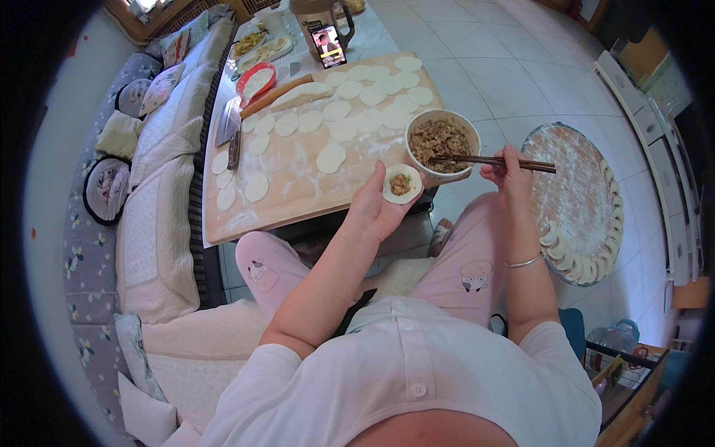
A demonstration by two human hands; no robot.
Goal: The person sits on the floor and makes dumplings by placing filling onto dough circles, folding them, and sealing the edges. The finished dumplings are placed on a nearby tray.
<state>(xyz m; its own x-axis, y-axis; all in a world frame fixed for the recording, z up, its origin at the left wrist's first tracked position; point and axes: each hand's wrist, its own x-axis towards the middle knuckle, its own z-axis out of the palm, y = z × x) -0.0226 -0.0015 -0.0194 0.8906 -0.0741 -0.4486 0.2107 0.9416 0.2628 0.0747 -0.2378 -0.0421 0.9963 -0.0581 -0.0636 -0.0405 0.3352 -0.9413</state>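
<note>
My left hand [385,207] holds a round dumpling wrapper [414,189] with a lump of filling [400,184] at its middle. In my right hand [509,172] is a pair of dark chopsticks [536,165]; their tips rest in the minced filling [438,137] inside a white bowl [473,129] at the board's right corner. Many flat wrappers [343,131] lie spread over the floured wooden board [290,195]. A roll of dough [301,95] and a rolling pin [276,96] lie at its back left. Folded dumplings [586,269] line the near and right edge of a round floured tray [570,190].
A cleaver [234,150] lies on the board's left side. Behind the board stand a red bowl of flour [257,82], food trays [268,53], a phone [329,47] and a large jug [313,22]. A cushioned sofa [159,223] runs along the left; drawers [648,120] stand at the right.
</note>
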